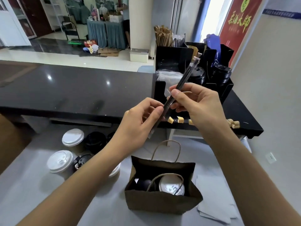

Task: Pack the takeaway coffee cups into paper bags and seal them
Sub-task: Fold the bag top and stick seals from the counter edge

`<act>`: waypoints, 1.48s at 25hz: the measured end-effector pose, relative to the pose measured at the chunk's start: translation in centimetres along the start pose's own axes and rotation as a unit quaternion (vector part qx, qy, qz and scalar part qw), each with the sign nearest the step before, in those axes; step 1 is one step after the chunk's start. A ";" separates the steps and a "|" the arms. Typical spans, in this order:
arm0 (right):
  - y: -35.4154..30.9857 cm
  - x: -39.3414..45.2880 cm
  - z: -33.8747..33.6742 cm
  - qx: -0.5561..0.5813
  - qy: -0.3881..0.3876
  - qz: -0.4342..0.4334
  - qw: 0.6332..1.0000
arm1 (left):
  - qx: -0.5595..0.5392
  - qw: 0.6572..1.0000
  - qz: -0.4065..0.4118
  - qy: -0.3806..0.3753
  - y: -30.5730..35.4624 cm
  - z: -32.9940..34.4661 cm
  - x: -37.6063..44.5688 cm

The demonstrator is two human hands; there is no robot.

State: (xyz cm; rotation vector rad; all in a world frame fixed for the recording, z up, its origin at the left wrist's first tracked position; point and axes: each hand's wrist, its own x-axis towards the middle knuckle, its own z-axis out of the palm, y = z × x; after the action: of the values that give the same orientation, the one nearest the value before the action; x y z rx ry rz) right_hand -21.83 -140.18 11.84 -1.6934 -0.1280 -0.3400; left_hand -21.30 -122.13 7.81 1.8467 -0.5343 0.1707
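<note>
An open brown paper bag (161, 203) with twine handles stands on the grey table in front of me. Inside it sit a white-lidded cup (169, 185) and a black-lidded cup (143, 184). Above the bag both hands hold black wrapped straws (180, 85) that slant up to the right. My left hand (138, 124) pinches their lower end. My right hand (195, 101) pinches them higher up between thumb and fingers. More cups wait to the left: white-lidded cups (73, 137) (60, 161) and black-lidded cups (95, 141).
A black organiser (172, 54) on the dark counter (73, 88) holds straws, lids and wooden stirrers. Small pieces of brown tape (180, 119) hang off the counter edge. Grey paper sheets (215, 206) lie right of the bag. A person stands far behind by a draped table.
</note>
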 end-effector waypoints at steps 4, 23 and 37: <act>0.5 -1.8 -1.3 -0.013 0.017 -0.017 1.000 | 0.052 0.999 -0.015 0.002 -2.2 -0.7 -3.4; 7.1 -10.6 -4.5 -0.103 0.004 -0.033 0.994 | 0.306 0.928 -0.071 -0.200 -9.7 -0.8 -11.2; 13.9 -10.4 1.0 -0.500 -0.247 -0.165 0.814 | 0.310 0.913 -0.092 -0.249 -9.5 -0.8 -10.7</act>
State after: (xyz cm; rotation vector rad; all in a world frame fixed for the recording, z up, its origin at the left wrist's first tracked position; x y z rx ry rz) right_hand -27.69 -140.21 -4.56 -2.8036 -0.7443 -0.2130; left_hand -26.52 -116.09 -4.13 2.5732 -0.7028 -0.3080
